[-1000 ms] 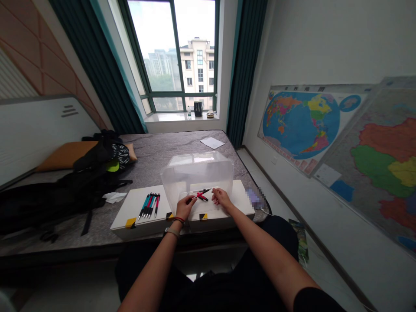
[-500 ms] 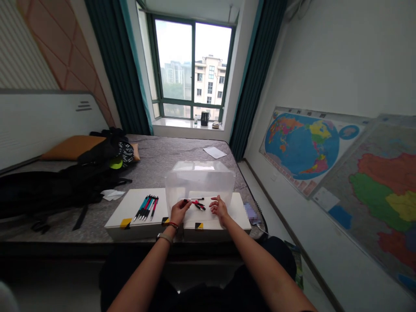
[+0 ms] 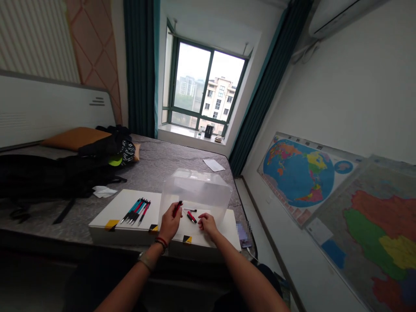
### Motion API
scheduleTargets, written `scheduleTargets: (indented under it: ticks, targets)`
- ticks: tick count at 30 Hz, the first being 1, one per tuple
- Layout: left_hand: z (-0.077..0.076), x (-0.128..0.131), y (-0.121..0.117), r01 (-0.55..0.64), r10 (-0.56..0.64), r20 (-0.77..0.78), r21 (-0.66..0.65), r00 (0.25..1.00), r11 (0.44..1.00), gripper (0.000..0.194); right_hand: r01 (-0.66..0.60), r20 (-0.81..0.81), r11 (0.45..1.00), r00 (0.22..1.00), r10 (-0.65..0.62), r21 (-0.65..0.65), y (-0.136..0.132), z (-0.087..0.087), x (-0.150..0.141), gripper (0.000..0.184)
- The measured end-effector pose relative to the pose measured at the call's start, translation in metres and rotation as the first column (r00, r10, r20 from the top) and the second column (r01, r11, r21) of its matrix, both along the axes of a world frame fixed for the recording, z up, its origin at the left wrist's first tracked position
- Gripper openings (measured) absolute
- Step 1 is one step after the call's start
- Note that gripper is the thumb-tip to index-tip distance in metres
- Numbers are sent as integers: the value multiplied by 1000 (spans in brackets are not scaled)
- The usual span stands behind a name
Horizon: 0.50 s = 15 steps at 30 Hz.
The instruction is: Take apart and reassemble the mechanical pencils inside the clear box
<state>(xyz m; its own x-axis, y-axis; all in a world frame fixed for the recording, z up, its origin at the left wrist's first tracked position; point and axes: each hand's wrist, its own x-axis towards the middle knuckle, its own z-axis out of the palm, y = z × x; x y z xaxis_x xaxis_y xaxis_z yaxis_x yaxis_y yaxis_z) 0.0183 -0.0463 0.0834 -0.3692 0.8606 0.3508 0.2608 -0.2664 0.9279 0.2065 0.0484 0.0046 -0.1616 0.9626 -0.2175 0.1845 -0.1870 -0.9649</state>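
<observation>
Head view, centre-lower frame: left hand (image 3: 169,222) pinches a slim red-and-black plastic pen (image 3: 177,208), tip raised, in front of the clear plastic storage box (image 3: 196,190). Right hand (image 3: 207,223) rests on the white board (image 3: 123,208), fingers loosely curled, empty, just beside two more loose pens (image 3: 191,216). Row of teal and red pens (image 3: 135,211) sits left. Pen looks light, stiff, smooth; grip mid-barrel.

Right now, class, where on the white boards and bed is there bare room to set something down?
Bare: the white board left of the row of pens, and the grey bed between the clear box and the paper sheet. Crowded: inside the box, where the left hand, holding a red pen, and the right hand flank loose pens.
</observation>
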Motion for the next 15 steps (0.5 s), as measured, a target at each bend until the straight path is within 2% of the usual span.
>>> scheduleTargets:
  ticks: [2, 4, 8, 10, 11, 12, 13, 15]
  targets:
    - [1, -3, -4, -38, 41, -84, 36, 996, 999, 37, -44, 52, 999, 998, 43, 28, 2, 14, -3, 15]
    - [-1, -6, -8, -28, 35, -154, 43, 987, 999, 38, -46, 96, 989, 995, 32, 141, 7, 35, -6, 19]
    - [-15, -11, -8, 20, -58, -350, -109, 935, 994, 36, 54, 192, 940, 973, -125, 336, 23, 84, -12, 26]
    - [-22, -11, -3, 5, -95, -472, -189, 876, 982, 33, -13, 355, 929, 926, -128, 371, 32, 102, -13, 27]
    - [-25, -11, 0, -11, -107, -535, -213, 838, 977, 32, -112, 478, 923, 874, -85, 369, 36, 108, -12, 26]
    - [-27, -9, 4, -27, -114, -595, -223, 796, 974, 32, -227, 618, 915, 786, -31, 334, 40, 112, -11, 24]
    - [-29, -8, 8, -36, -120, -651, -221, 750, 975, 32, -334, 751, 903, 660, 19, 270, 43, 115, -9, 22]
    - [-30, -4, 15, -19, -136, -737, -198, 663, 980, 31, -486, 937, 870, 336, 99, 82, 45, 115, -7, 23]
